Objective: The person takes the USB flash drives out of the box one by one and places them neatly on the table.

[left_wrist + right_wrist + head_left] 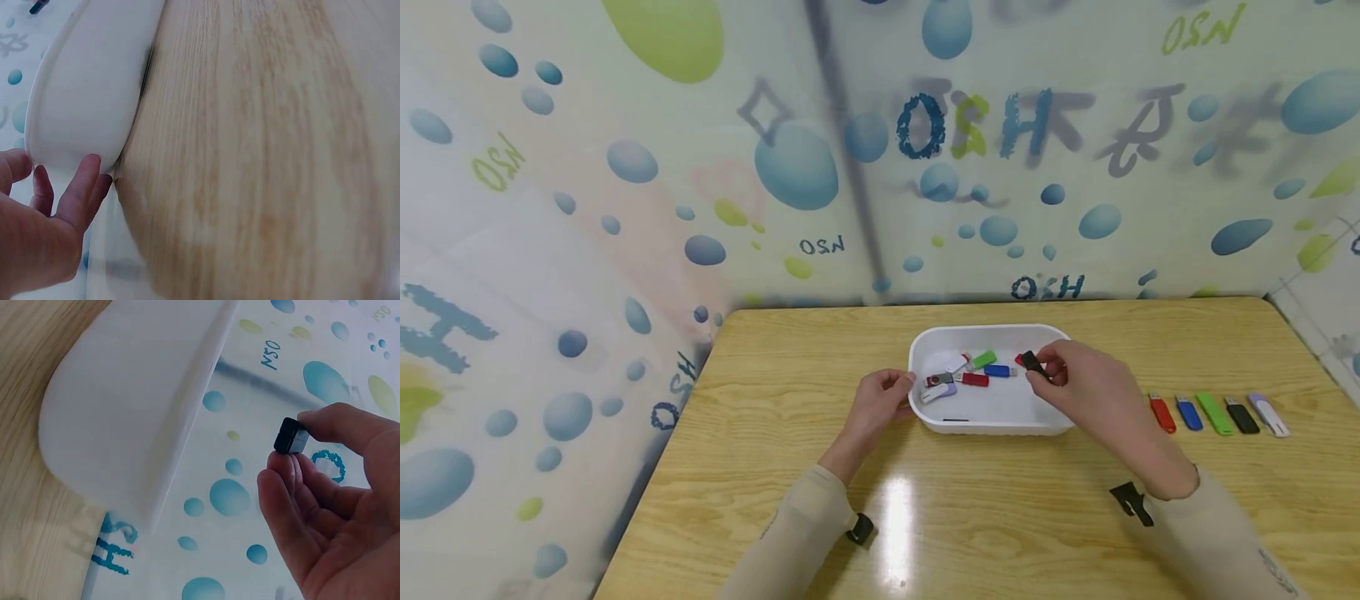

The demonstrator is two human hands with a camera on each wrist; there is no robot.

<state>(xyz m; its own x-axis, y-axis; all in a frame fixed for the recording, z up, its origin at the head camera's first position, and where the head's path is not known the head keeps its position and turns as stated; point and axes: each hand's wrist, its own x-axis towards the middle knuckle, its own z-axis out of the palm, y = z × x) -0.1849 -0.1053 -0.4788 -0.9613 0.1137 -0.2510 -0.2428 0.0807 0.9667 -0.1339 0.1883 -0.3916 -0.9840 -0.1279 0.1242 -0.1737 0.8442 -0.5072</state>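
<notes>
My right hand (1078,375) pinches a black USB stick (1034,365) between thumb and fingertips, above the right part of a white plastic tray (1000,423). In the right wrist view the same black stick (290,435) shows end-on. My left hand (878,400) holds the tray's left end, thumb at the rim and fingertips against the outer wall, as the left wrist view also shows. Inside the tray lie several USB sticks, among them a green one (982,360), a blue one (997,371), a red one (973,380) and a lilac-and-white one (938,392).
Right of the tray, several USB sticks form a row on the wooden table (760,417): red (1162,413), blue (1189,413), green (1214,414), black (1242,416) and lilac-and-white (1269,415). A patterned wall covering (940,242) rises behind the table's back edge.
</notes>
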